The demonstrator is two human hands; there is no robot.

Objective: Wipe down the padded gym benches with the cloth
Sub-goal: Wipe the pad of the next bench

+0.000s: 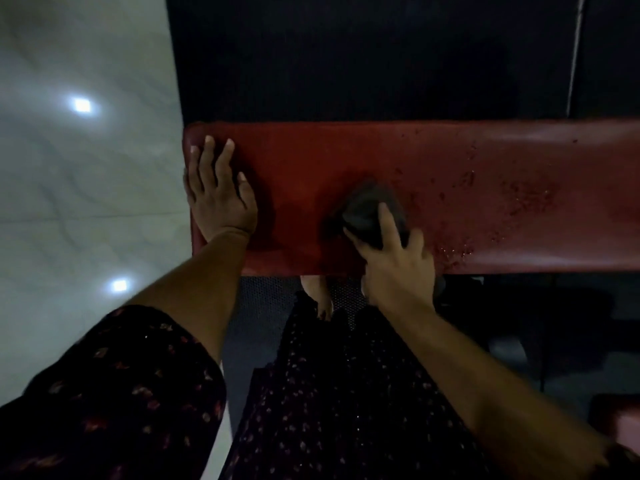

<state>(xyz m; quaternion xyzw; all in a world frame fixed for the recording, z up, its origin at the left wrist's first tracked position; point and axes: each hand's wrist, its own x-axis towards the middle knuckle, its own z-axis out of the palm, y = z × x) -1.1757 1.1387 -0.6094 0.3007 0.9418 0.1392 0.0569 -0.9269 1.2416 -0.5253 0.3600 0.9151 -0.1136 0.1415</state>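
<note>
Pale glossy tile floor (86, 202) fills the left of the frame, catching two bright light reflections (82, 105). A dark mat (346, 57) spreads across the top, with a thin pale seam (575, 53) at upper right.

- I count one red padded bench (346, 157) in front of me.
- There is one dark cloth (363, 211), bunched into a single lump.
- There are two hands, both mine: one left hand (218, 199) and one right hand (398, 268).
- On the pale floor (86, 202) there are two bright light spots: an upper spot (82, 105) and a lower spot (119, 285).
- I can see one bare foot (317, 292).
- One patterned sleeve (121, 393) shows plainly, on my left arm.
- One thin pale line (576, 53) crosses the dark ground at the far right.
- The small specks (526, 199) on the bench are many, too small for me to count.
- One reddish thing (620, 424) is in the lower right corner; I cannot tell what it is.
</note>
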